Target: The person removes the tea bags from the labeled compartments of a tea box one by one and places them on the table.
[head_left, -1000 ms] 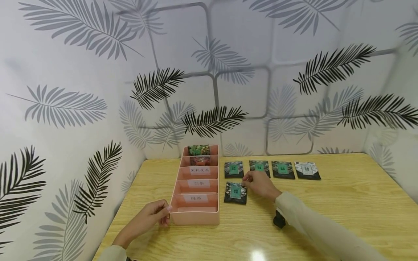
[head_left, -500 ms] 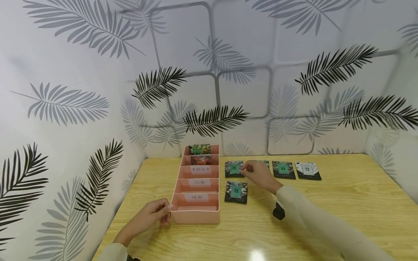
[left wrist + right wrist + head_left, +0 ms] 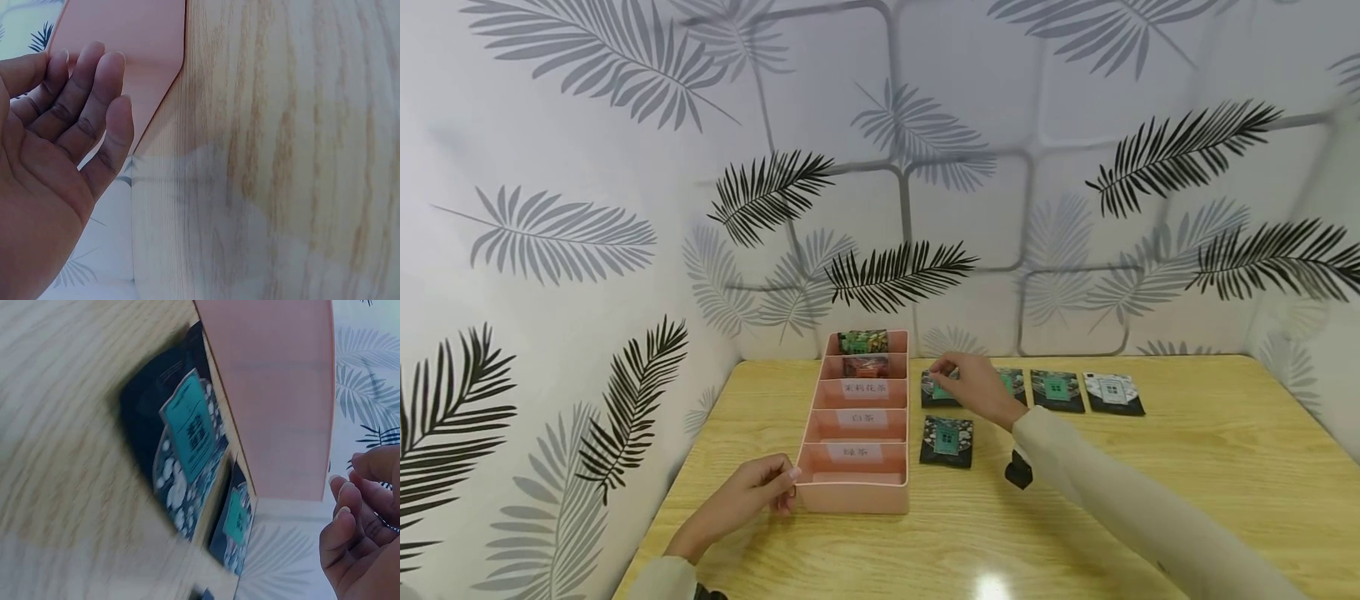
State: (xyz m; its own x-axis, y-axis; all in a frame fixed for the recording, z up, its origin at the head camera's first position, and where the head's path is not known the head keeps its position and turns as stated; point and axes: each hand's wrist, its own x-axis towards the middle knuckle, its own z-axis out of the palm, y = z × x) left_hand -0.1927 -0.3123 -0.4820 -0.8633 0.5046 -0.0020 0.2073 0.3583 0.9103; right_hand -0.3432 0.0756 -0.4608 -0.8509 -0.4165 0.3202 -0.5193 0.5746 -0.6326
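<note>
Pink plastic is catching my eye first through the remote cameras: a long divided box (image 3: 853,498) is sitting on the wood-grain tabletop (image 3: 1187,492). At its near left corner, the left hand (image 3: 757,497) is pinching the wall between thumb and forefinger, the other fingers curving outside. Off its right side, the right hand (image 3: 981,390) is hovering above the row of packets, its fingers bending loosely and its thumb tip lying close to them (I am seeing bare fingertips in the wrist view). Under that hand, a first packet (image 3: 935,400) and a second packet (image 3: 1015,389) are lying partly hidden, right of the box's rear half; farther right of the box, a third packet (image 3: 1057,391) and a white-and-black packet (image 3: 1114,394) are extending the row. Just beside the box's right wall, nearer its front, a teal-labelled packet (image 3: 947,442) is lying flat. Inside the box, a green packet (image 3: 862,342) is occupying the rearmost compartment, a red packet (image 3: 867,367) the next.
</note>
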